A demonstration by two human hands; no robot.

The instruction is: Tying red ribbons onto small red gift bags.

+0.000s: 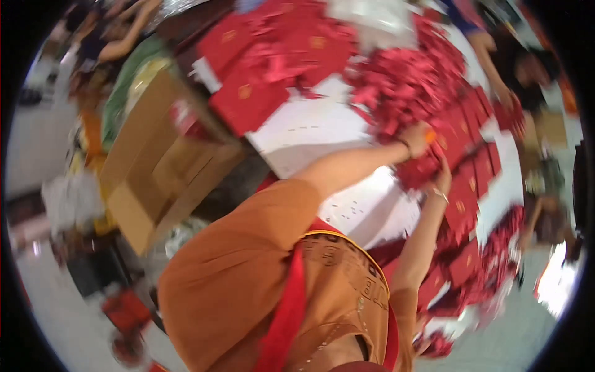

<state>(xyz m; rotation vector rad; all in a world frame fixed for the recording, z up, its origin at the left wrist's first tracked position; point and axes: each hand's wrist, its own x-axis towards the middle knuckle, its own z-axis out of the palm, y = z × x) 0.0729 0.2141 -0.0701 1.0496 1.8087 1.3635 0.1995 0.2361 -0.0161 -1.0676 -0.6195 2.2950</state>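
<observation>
My left hand (419,140) reaches across a white table (310,127), its fingers closed on a small bright orange object (430,136); blur hides its kind. Just below and to the right, my right hand (443,178) is at the edge of a bunch of red fabric pieces (420,170), its fingers seemingly pinching them. That bunch lies between my two hands. Beyond them spreads a large heap of loose red strips (406,84). Flat red pouches with a gold mark (462,133) lie in overlapping rows to the right of my hands.
More red pouches (245,93) cover the table's far left. A clear plastic bag (375,22) sits at the far edge. An opened cardboard box (139,192) stands left of the table. Another person's arm (493,68) reaches in from the far right, and other people sit around.
</observation>
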